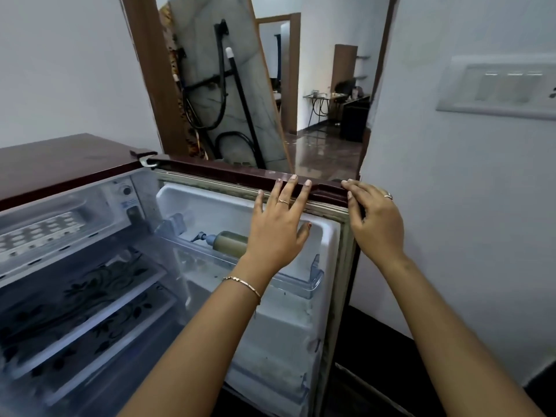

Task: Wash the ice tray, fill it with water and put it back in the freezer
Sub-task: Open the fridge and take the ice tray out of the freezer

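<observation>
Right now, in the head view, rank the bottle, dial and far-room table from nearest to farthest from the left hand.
1. Bottle, on the door shelf just below the left hand.
2. Dial, inside the fridge, upper left.
3. Table, beyond the doorway.

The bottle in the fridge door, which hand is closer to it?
Left. The left hand rests on top of the door, right beside the bottle; the right hand holds the door's outer corner, farther off.
</observation>
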